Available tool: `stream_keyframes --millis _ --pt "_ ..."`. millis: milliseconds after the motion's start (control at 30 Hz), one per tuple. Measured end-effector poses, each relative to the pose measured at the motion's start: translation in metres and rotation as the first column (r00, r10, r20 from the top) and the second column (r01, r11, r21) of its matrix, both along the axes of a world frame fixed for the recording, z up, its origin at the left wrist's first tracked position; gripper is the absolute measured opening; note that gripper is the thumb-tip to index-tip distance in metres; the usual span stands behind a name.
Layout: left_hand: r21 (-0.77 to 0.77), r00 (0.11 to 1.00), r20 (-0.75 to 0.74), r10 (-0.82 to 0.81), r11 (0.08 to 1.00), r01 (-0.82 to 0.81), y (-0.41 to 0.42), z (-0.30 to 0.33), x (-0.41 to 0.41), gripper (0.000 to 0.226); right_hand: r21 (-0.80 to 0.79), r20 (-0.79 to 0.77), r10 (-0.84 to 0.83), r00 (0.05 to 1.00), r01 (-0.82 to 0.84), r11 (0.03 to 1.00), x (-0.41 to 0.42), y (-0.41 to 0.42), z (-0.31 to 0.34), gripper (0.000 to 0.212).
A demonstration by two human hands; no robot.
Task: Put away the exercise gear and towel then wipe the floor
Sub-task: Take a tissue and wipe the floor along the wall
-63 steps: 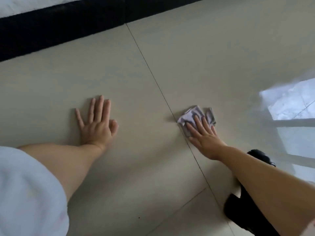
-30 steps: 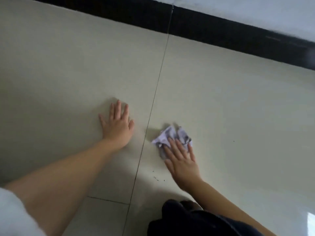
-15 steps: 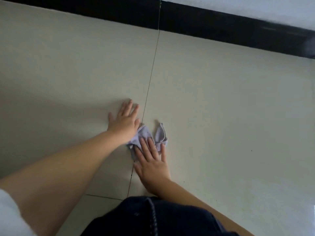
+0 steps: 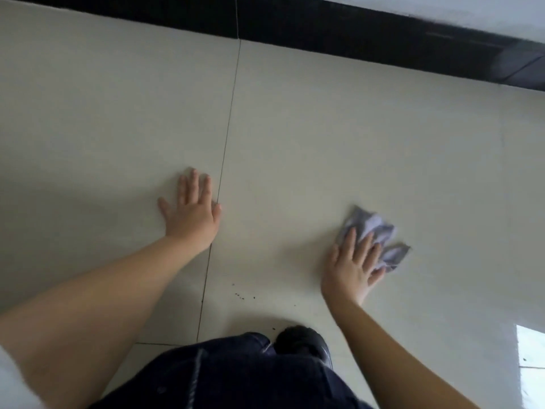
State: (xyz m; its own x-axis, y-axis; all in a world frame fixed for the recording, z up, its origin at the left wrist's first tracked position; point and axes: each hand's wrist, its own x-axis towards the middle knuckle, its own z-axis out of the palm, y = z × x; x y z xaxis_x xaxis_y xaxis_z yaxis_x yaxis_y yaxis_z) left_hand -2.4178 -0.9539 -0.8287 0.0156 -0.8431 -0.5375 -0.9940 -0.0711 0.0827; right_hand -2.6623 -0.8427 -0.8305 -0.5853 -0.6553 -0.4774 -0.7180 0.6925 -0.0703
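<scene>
A small crumpled grey cloth (image 4: 379,231) lies on the pale tiled floor (image 4: 309,128) at the right. My right hand (image 4: 352,267) presses it down with straight, spread fingers. My left hand (image 4: 191,214) rests flat on the floor beside a tile joint, fingers straight, holding nothing. A few dark specks (image 4: 241,295) dot the floor between my arms.
A black skirting strip (image 4: 354,33) runs along the wall at the top. My dark-trousered knee (image 4: 236,376) and a black shoe (image 4: 303,340) fill the bottom centre. A bright reflection (image 4: 529,349) shines at the lower right.
My right hand has slid the cloth from beside my left hand far out to the right. My left hand has stayed flat by the tile joint.
</scene>
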Motion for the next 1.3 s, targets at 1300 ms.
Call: stream_keyframes --millis 1300 --pt "0.121 0.995 -0.050 -0.089 0.988 0.094 -0.001 0.001 0.018 0.072 -0.084 -0.048 -0.350 0.935 0.346 0.935 -0.121 -0.111 -0.001 0.057"
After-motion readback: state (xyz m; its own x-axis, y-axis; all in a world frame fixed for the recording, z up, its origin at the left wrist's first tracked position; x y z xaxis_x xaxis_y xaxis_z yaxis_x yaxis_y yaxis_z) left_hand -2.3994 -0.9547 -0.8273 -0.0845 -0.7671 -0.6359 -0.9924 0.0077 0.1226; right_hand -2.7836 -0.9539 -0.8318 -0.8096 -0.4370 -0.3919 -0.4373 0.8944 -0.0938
